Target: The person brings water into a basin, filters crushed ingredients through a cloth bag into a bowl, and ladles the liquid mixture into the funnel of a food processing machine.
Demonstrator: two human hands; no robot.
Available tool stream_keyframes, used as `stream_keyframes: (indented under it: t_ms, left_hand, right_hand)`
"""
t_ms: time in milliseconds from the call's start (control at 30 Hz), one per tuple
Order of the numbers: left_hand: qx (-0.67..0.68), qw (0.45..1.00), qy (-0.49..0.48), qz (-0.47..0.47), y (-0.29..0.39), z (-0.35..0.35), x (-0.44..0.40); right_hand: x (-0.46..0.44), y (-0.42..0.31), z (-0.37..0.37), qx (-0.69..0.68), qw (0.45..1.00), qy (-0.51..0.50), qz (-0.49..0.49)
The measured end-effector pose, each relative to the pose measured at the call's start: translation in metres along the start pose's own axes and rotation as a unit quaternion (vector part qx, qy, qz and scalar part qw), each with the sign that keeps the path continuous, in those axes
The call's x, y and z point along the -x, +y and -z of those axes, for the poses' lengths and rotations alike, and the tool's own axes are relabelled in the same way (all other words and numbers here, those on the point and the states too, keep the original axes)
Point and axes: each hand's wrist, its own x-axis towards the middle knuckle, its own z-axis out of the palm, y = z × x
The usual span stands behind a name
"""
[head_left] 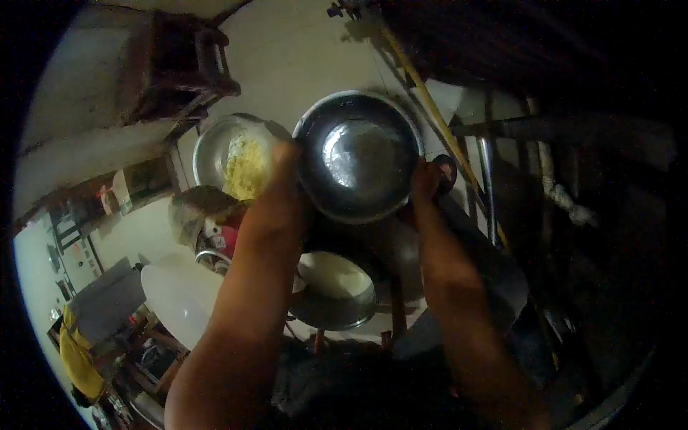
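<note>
Between my two hands is a round, dark metal basin with a shiny bottom (358, 159). My left hand (287, 159) grips its left rim, fingers partly in shadow. On the right side, my right hand (426, 180) is closed on the rim. A silvery bowl (208, 154) with a yellow crumbly mass (246, 168) in it stands just left of my left hand. Below the basin, between my forearms, sits a metal pot (333, 309) with something pale inside.
A dark wooden stool (175, 68) is at the upper left. A yellowish pole (430, 107) slants down on the right, beside a metal tube (487, 186). Lower left are a large pale round surface (175, 294) and a yellow cloth (77, 358).
</note>
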Motion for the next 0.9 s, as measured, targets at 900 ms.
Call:
stream_keyframes:
  t_ms: [900]
  left_hand:
    - [-0.080,0.876,0.109,-0.463,0.108,0.290,0.195]
  right_hand:
    - [0.006,-0.120,0.040,-0.253,0.944,0.038,0.209]
